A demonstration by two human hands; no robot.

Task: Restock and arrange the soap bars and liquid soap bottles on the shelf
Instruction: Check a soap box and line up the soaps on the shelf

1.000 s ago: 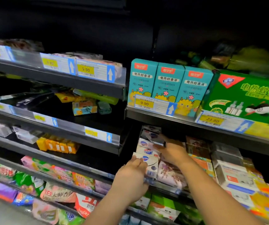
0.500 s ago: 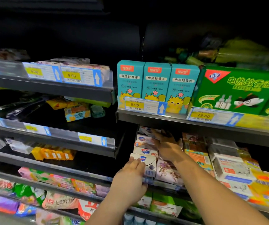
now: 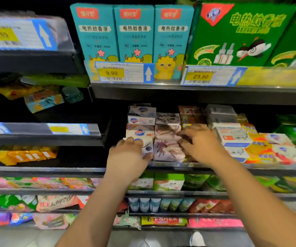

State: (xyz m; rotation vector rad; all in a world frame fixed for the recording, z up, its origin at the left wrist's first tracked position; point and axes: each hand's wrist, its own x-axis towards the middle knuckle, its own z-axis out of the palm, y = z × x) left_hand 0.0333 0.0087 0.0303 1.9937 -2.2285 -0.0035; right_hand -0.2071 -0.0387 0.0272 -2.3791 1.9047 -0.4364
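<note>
While the shelf [image 3: 206, 166] looks mostly full, left hand [image 3: 128, 157] grips a white soap box [image 3: 146, 147] at its front edge and right hand [image 3: 201, 144] curls onto the floral boxes [image 3: 166, 149] (can't tell if gripping), so probably just tidying left.

Reach into the soap shelf [image 3: 170, 165] is capped by the upper shelf [image 3: 179, 93]; only a thin dark gap is left above the stacked soap boxes [image 3: 141, 120]. Open dark room is found left of them. The front is blocked by the left hand [image 3: 127, 155], curled round the front soap box [image 3: 148, 148], and by the right hand [image 3: 202, 143]. Rightward, cartons [image 3: 232, 136] are packed touching.
</note>
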